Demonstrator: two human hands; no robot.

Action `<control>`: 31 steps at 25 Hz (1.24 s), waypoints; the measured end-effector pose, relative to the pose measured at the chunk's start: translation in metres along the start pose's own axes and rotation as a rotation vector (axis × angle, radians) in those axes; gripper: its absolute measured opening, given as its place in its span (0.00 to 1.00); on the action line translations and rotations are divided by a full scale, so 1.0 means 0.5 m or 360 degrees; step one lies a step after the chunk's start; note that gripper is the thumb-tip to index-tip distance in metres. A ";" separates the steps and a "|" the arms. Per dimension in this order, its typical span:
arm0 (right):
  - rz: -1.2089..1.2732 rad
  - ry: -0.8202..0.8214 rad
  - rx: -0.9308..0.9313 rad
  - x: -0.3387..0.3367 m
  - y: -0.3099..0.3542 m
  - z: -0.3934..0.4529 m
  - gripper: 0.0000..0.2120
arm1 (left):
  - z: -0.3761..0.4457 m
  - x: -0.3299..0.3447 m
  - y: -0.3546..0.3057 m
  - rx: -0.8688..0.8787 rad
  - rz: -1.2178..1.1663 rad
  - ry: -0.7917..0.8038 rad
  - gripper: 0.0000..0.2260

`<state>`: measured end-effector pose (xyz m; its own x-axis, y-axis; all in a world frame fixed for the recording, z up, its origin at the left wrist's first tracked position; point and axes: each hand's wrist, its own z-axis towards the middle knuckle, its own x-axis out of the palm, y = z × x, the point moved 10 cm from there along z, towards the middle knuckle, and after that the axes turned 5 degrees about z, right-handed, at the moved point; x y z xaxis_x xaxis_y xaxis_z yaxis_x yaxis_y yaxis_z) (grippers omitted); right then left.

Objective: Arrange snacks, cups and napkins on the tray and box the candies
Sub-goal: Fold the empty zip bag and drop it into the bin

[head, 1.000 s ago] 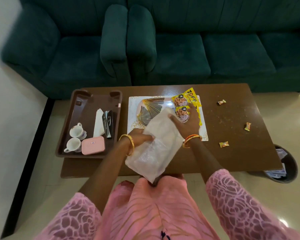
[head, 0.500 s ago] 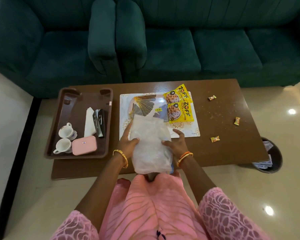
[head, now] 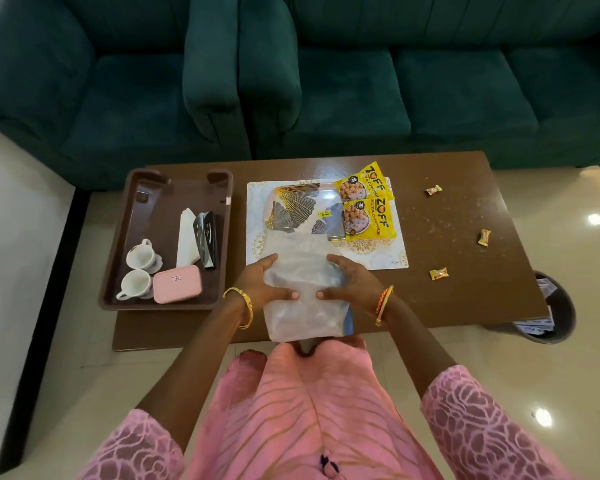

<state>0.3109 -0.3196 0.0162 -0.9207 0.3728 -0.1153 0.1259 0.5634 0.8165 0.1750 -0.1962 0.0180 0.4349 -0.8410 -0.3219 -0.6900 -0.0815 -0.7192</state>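
My left hand (head: 262, 285) and my right hand (head: 352, 282) grip the two sides of a translucent plastic bag (head: 303, 317) at the table's near edge. Its far end lies over a decorated tray (head: 302, 207) with a leaf pattern. Two yellow snack packets (head: 364, 207) rest on that tray's right part. Three wrapped candies (head: 439, 273) lie loose on the right of the brown table (head: 465, 299). At the left, a brown tray (head: 142, 188) holds two white cups (head: 139, 271), a pink box (head: 177, 284) and folded napkins (head: 187, 237).
A white placemat (head: 400, 252) lies under the decorated tray. Crumbs dot the table's right side. A dark waste bin (head: 548, 315) stands on the floor past the table's right end. Green sofas (head: 326, 81) line the far side. The brown tray overhangs the table's left edge.
My right hand has let go of the snack packets, which now lie on the decorated tray. Both hands have come to the bag's sides and drawn it down toward me.
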 end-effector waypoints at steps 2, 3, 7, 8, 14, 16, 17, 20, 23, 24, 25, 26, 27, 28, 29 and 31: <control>-0.0507 -0.0110 -0.0057 -0.014 0.009 0.005 0.30 | 0.008 -0.006 0.001 0.0028 0.0295 -0.0096 0.32; -0.0665 -0.0193 -0.0084 -0.023 0.012 0.006 0.25 | 0.010 -0.012 -0.003 0.0068 0.0449 -0.0179 0.24; -0.0361 -0.0431 -0.0057 -0.056 -0.016 0.002 0.25 | 0.029 -0.022 -0.021 0.0187 0.0752 -0.0324 0.12; -0.0058 -0.0418 -0.0040 -0.058 -0.026 0.000 0.22 | 0.039 -0.021 -0.015 0.0151 0.0655 -0.0255 0.12; 0.0769 -0.0638 -0.0157 -0.096 -0.043 -0.014 0.11 | 0.057 0.068 0.019 -0.0234 -0.0390 0.0217 0.16; 0.0870 -0.0758 -0.0193 -0.123 -0.059 -0.020 0.12 | 0.047 0.131 0.032 -0.0418 -0.0444 0.0445 0.17; 0.0883 -0.0805 -0.0184 -0.134 -0.072 -0.024 0.13 | 0.042 0.160 0.040 -0.0497 -0.0444 0.0561 0.17; 0.0900 -0.0976 -0.0119 -0.175 -0.128 -0.043 0.18 | 0.058 0.212 0.043 -0.0560 -0.0420 0.0645 0.17; 0.1150 -0.0890 0.0067 -0.190 -0.196 -0.056 0.25 | 0.089 0.252 0.020 -0.0471 -0.0392 0.0508 0.16; 0.1218 -0.0758 0.0170 -0.184 -0.220 -0.057 0.28 | 0.096 0.267 0.011 -0.0436 -0.0334 0.0459 0.15; 0.1230 -0.0627 0.0314 -0.178 -0.247 -0.065 0.32 | 0.103 0.283 0.004 -0.0396 -0.0272 0.0413 0.14; 0.1230 -0.0509 0.0464 -0.177 -0.280 -0.081 0.34 | 0.109 0.307 -0.005 -0.0354 -0.0182 0.0381 0.14; 0.1256 -0.0400 0.0583 -0.174 -0.310 -0.098 0.36 | 0.114 0.331 -0.015 -0.0309 -0.0064 0.0346 0.14; 0.1322 -0.0313 0.0658 -0.173 -0.340 -0.114 0.38 | 0.116 0.355 -0.027 -0.0258 0.0073 0.0312 0.14; 0.1411 -0.0259 0.0689 -0.180 -0.364 -0.129 0.37 | 0.119 0.385 -0.041 -0.0202 0.0198 0.0282 0.14; 0.1551 -0.0301 0.0660 -0.227 -0.409 -0.163 0.30 | 0.118 0.462 -0.069 -0.0122 0.0305 0.0259 0.13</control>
<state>0.3597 -0.5373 -0.0917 -0.2885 0.8845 0.3667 0.9229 0.1549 0.3525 0.3331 -0.3561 -0.0679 0.1976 -0.9195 -0.3397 -0.7952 0.0523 -0.6041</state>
